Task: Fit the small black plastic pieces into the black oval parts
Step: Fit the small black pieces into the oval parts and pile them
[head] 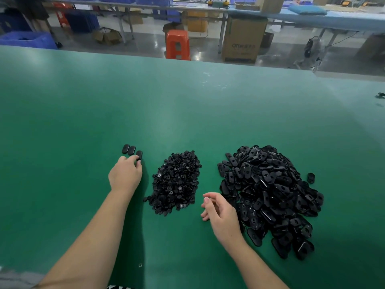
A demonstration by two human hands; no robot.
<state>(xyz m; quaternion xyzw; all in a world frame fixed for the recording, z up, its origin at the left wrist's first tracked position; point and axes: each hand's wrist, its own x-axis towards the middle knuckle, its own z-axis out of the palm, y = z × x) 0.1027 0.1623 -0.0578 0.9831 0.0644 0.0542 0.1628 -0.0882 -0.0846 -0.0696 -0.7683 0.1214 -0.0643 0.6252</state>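
Oval parts (268, 197) lie heaped at my right, the small pieces (176, 181) piled between my hands. My left hand (125, 176) pinches one oval (139, 155) beside two more on the green table (83, 111); my right hand (220, 215) hangs loosely curled, empty. They look light, stiff and slick: best held by the edges.

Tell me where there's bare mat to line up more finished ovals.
Bare green mat lies beyond the row of three ovals and left of the left hand. Crowded: the small-piece pile and oval pile, the right hand between them.
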